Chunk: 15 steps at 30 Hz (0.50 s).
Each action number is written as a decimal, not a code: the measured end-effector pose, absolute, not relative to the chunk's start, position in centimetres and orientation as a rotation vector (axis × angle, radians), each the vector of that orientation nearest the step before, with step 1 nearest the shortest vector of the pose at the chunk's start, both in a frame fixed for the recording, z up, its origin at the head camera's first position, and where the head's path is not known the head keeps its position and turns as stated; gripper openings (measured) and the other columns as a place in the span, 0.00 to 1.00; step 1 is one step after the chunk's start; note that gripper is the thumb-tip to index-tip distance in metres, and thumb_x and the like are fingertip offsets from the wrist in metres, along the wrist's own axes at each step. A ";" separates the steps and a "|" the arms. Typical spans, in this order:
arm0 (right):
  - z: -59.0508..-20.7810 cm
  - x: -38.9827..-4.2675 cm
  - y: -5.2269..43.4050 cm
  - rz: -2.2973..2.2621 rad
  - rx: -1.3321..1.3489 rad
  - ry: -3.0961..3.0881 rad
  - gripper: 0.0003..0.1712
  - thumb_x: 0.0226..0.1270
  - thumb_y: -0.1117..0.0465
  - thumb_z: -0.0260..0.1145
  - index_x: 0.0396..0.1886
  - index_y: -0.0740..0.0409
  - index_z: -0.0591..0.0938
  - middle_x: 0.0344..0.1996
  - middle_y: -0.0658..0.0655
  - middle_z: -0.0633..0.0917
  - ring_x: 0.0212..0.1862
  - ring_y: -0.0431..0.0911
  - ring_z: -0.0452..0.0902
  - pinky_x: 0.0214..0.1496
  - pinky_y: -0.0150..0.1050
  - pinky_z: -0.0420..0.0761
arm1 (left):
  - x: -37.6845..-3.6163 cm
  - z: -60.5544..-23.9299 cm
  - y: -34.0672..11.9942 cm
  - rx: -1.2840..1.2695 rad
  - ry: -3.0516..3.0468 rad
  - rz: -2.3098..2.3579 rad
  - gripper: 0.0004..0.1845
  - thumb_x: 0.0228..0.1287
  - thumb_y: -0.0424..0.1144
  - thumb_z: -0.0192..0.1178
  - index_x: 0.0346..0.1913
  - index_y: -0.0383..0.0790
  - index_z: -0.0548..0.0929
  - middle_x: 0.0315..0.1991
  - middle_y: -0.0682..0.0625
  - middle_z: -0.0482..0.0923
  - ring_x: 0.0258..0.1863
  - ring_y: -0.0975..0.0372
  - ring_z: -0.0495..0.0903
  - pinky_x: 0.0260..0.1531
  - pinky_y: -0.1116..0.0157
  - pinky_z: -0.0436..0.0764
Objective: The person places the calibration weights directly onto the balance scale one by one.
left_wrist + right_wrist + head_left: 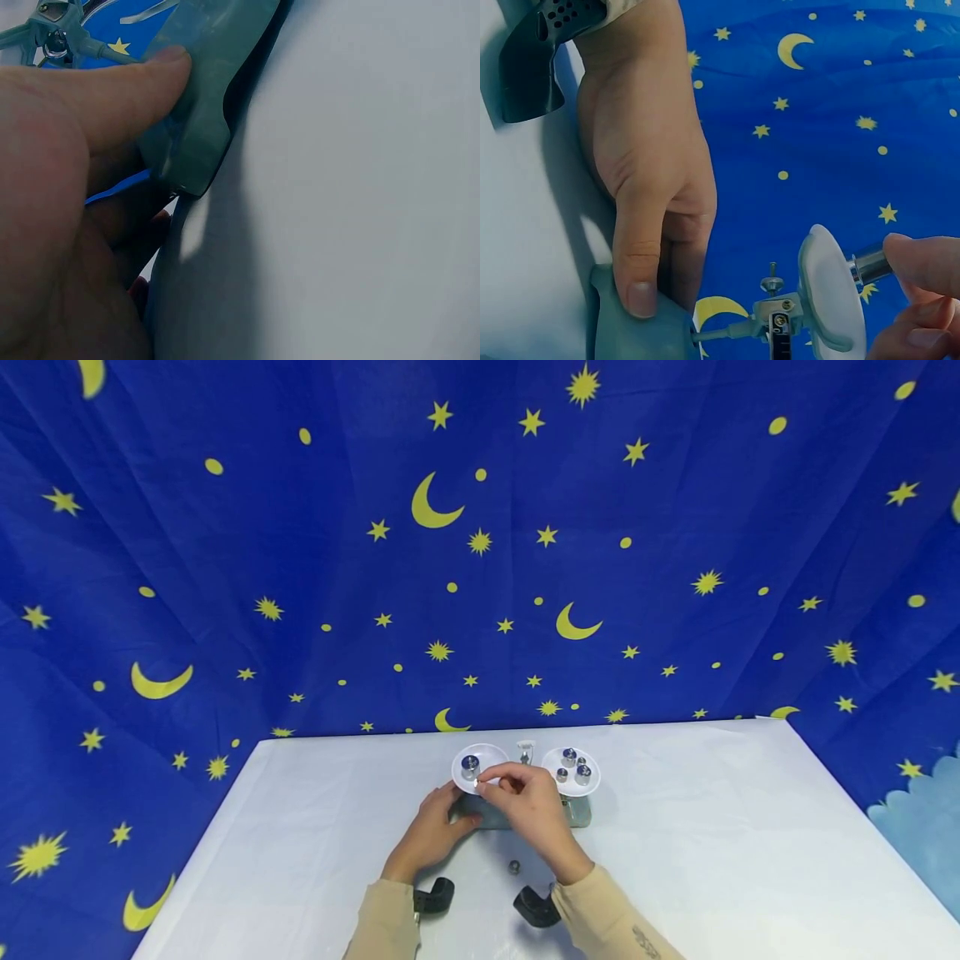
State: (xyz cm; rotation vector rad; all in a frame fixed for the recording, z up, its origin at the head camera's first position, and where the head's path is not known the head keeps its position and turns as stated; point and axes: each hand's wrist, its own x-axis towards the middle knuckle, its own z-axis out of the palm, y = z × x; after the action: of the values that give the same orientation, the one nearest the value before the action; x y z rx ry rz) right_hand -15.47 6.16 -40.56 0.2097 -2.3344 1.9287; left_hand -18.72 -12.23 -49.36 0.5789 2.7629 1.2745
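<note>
We steady the grey-green plastic base (487,814) of the small two-pan balance with our left hand (435,835), thumb pressed on its top edge and fingers curled round its end. Our right hand (528,806) reaches over the base and pinches a small silver cylindrical weight (870,262) at the white round left pan (480,766), which already carries another silver weight (470,766). The white right pan (573,781) holds several weights. One loose silver weight (514,866) lies on the white table (712,843), in front of the base.
</note>
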 end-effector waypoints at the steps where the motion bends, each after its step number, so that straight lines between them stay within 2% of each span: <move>1: -40.6 -15.5 6.1 1.923 0.206 -2.332 0.03 0.56 0.67 0.76 0.31 0.56 0.91 0.15 0.47 0.68 0.20 0.37 0.62 0.21 0.27 0.59 | -18.7 -49.3 -12.2 0.580 2.763 1.275 0.34 0.68 0.44 0.65 0.73 0.36 0.69 0.73 0.42 0.66 0.74 0.48 0.62 0.76 0.43 0.52; 15: -41.2 -15.9 5.3 1.770 0.186 -2.378 0.03 0.57 0.67 0.74 0.31 0.56 0.90 0.16 0.45 0.69 0.22 0.38 0.64 0.21 0.27 0.61 | -18.7 -49.3 -12.2 0.574 2.763 1.267 0.35 0.68 0.46 0.65 0.73 0.36 0.68 0.74 0.42 0.65 0.74 0.48 0.62 0.75 0.42 0.52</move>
State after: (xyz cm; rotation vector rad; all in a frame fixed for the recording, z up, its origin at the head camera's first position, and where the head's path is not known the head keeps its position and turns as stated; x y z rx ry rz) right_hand -15.93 5.29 -41.21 0.1855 -2.3784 1.7699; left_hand -18.73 -12.20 -49.34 0.5738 2.7625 1.2673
